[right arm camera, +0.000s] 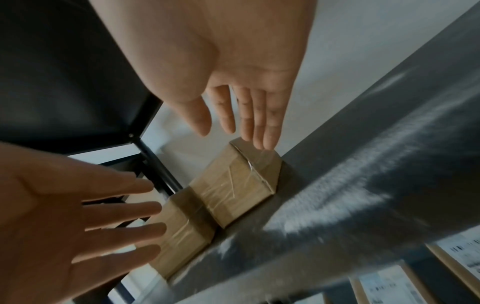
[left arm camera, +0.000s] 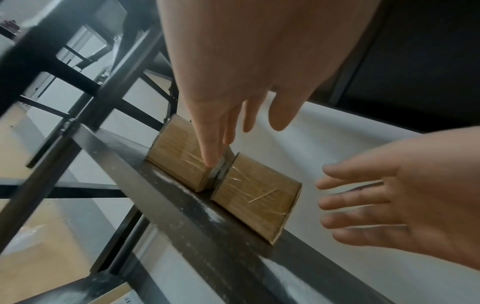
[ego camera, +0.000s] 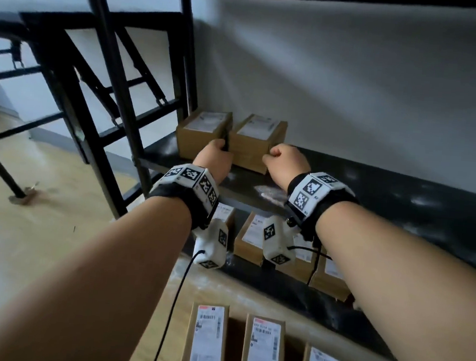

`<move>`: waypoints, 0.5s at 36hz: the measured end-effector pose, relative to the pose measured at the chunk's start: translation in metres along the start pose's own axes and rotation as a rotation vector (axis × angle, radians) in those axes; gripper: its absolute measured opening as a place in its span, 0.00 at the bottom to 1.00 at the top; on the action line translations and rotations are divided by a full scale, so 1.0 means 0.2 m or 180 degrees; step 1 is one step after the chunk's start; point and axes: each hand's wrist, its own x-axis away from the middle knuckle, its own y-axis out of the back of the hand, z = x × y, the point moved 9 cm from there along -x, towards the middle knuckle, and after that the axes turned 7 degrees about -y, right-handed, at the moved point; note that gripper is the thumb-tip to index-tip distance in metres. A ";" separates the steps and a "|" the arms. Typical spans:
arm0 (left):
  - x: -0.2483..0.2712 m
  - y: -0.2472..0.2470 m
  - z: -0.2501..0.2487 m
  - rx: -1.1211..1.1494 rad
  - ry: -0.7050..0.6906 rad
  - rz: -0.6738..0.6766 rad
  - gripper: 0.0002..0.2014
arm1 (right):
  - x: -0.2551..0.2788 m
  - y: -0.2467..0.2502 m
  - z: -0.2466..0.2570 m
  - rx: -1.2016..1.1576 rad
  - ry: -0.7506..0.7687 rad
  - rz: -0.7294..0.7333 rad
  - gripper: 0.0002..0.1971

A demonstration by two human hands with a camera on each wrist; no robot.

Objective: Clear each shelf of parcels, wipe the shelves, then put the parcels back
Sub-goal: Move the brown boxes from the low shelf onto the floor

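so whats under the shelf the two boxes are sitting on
Below that dark shelf is a lower shelf holding labelled parcels, partly hidden by the wrists and the shelf edge, so their count is unclear. Three more parcels lie on the floor in front.

A plain white wall (ego camera: 353,75) fills the upper right of the frame, dimly lit and shadowed toward its top. Pale wood-look floor (ego camera: 41,236) spreads across the lower left. At upper left stands a black metal folding-table frame (ego camera: 78,62) with crossed braces.
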 end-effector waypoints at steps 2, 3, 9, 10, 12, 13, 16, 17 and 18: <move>-0.10 -0.02 0.00 0.0059 0.0061 -0.0056 0.22 | -0.10 0.03 0.01 -0.0068 -0.0044 -0.0043 0.18; -0.15 -0.02 0.00 0.0125 0.0074 -0.0083 0.22 | -0.15 0.04 0.02 -0.0072 -0.0076 -0.0045 0.18; -0.40 -0.09 0.02 0.0509 0.0040 -0.0169 0.26 | -0.40 -0.01 0.00 -0.0204 -0.0235 0.0066 0.16; -0.43 -0.10 0.02 0.0581 0.0001 -0.0168 0.28 | -0.42 -0.02 -0.01 -0.0251 -0.0269 0.0123 0.18; -0.47 -0.13 0.03 0.0679 0.0027 -0.0130 0.27 | -0.47 -0.06 -0.04 -0.0360 -0.0405 0.0235 0.21; -0.48 -0.14 0.04 0.0657 0.0086 -0.0112 0.24 | -0.48 -0.08 -0.05 -0.0436 -0.0499 0.0294 0.22; -0.50 -0.16 0.09 0.0559 0.0340 -0.0178 0.18 | -0.50 -0.16 -0.09 -0.0773 -0.0765 0.0514 0.26; -0.49 -0.16 0.10 0.0594 0.0402 -0.0228 0.17 | -0.50 -0.17 -0.11 -0.0857 -0.0856 0.0552 0.26; -0.49 -0.17 0.11 0.0610 0.0491 -0.0201 0.17 | -0.51 -0.18 -0.12 -0.0924 -0.0930 0.0566 0.26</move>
